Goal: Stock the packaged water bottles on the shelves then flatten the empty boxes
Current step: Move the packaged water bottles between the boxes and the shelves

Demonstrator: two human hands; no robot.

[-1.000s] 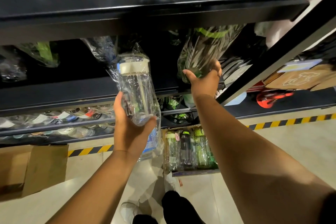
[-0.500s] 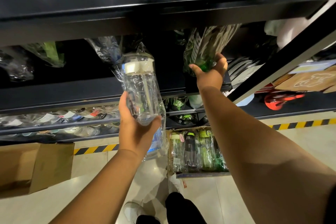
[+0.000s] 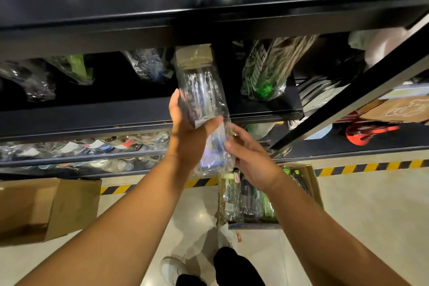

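My left hand point(image 3: 188, 132) grips the base of a clear water bottle point(image 3: 200, 90) with a cream cap, wrapped in a plastic bag, its cap pointing into the middle shelf point(image 3: 92, 118). My right hand point(image 3: 250, 158) is just below and to the right, fingers touching the loose tail of the bottle's plastic bag point(image 3: 214, 155). A green-printed packaged bottle point(image 3: 267, 69) lies on the middle shelf to the right, with no hand on it. An open cardboard box point(image 3: 312, 183) on the floor holds several more packaged bottles.
Black shelves run above and below, with more bagged bottles point(image 3: 76, 69) lying on them. A diagonal black upright point(image 3: 348, 102) crosses on the right. An empty cardboard box point(image 3: 46, 206) sits on the floor at left. Yellow-black tape point(image 3: 371, 166) marks the floor.
My right hand let go of the green-printed bottle on the shelf and came down to the clear bottle's bag. My left hand raised the clear bottle toward the shelf.
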